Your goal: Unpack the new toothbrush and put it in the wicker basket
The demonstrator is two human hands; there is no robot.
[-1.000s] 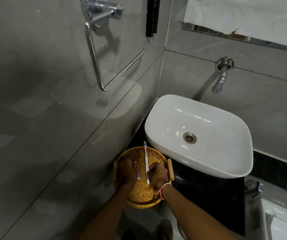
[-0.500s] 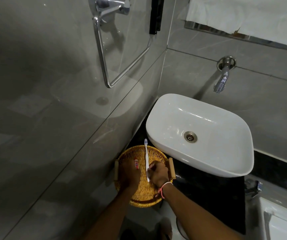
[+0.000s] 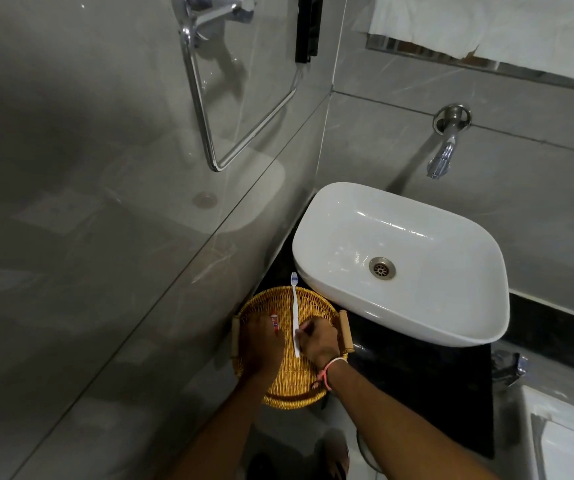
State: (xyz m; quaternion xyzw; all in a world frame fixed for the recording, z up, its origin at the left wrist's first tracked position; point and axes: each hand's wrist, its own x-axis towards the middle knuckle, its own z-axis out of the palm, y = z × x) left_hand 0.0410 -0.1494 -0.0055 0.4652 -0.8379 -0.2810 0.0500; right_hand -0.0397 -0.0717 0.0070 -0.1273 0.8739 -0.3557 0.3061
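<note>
A round wicker basket [image 3: 316, 301] with two wooden handles sits on the black counter, left of the sink. A white toothbrush [image 3: 295, 306] lies along the basket, its head sticking out past the far rim. My right hand [image 3: 316, 341] is closed on the toothbrush's handle end. My left hand [image 3: 261, 344] is over the left half of the basket, fingers on a small red tube [image 3: 274, 322]. Whether that hand grips the tube or just rests on it is unclear.
A white basin [image 3: 400, 265] stands right of the basket, with a wall tap [image 3: 446, 143] above it. Grey tiled walls close in on the left and behind. A chrome towel ring [image 3: 240, 98] hangs on the left wall. Black counter [image 3: 417, 375] extends to the right.
Both hands stay over the basket. The toothbrush has kept almost the same place; the view has shifted slightly.
</note>
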